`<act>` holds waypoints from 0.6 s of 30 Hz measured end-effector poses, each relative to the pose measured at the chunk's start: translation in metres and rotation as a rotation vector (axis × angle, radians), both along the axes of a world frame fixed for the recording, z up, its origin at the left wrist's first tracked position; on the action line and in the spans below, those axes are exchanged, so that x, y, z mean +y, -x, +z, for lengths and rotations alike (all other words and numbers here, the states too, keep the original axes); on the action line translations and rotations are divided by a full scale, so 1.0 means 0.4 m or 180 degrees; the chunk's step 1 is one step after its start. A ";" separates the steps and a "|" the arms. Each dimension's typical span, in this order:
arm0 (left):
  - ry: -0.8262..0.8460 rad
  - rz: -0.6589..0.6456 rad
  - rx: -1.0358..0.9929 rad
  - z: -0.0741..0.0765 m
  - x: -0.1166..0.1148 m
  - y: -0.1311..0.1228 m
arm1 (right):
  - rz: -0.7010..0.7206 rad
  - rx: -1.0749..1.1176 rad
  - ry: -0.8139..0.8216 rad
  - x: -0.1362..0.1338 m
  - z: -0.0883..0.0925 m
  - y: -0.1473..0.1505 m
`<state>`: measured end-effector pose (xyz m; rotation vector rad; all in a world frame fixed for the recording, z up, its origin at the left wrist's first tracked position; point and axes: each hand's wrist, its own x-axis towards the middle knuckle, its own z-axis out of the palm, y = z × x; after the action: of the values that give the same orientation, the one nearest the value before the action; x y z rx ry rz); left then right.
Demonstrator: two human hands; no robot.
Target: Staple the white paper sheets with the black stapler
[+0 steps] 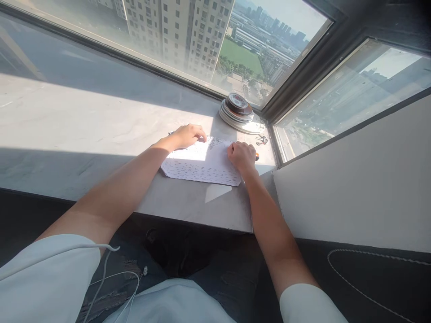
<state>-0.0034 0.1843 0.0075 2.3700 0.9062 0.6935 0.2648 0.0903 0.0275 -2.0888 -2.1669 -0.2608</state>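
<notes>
A white sheet of paper [202,168] covered in dark handwriting or marks lies on the marble-look window ledge [134,134], partly in bright sun. My left hand [188,135] rests over its upper left edge, fingers loosely curved down and nothing visible in them. A small dark object [170,133] shows just beside that wrist. On the paper's right side sits my right hand [242,155], its fingers curled closed. Past its outer side pokes an orange and black tip [257,156]; whether the hand holds that item is hidden.
Stacked plates or lids [235,122] stand in the window corner, topped by a round dial-like object [237,101]. Small metal pieces [262,140] lie near them. Window frames and a white wall [353,184] bound the right. A white cable [67,249] hangs over my left sleeve.
</notes>
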 end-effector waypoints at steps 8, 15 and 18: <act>-0.0009 0.0000 -0.0004 0.000 -0.001 0.000 | 0.0076 -0.0129 -0.0049 0.006 -0.010 -0.007; -0.0019 0.0018 0.0037 0.009 -0.008 0.000 | 0.0129 -0.0027 -0.0164 -0.001 -0.006 -0.006; -0.0034 -0.0016 0.0015 0.004 -0.004 0.001 | -0.0045 0.0256 -0.0248 0.000 -0.001 -0.010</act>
<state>-0.0040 0.1826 0.0090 2.3834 0.9003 0.6927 0.2688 0.0904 0.0270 -2.0372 -2.0635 -0.2538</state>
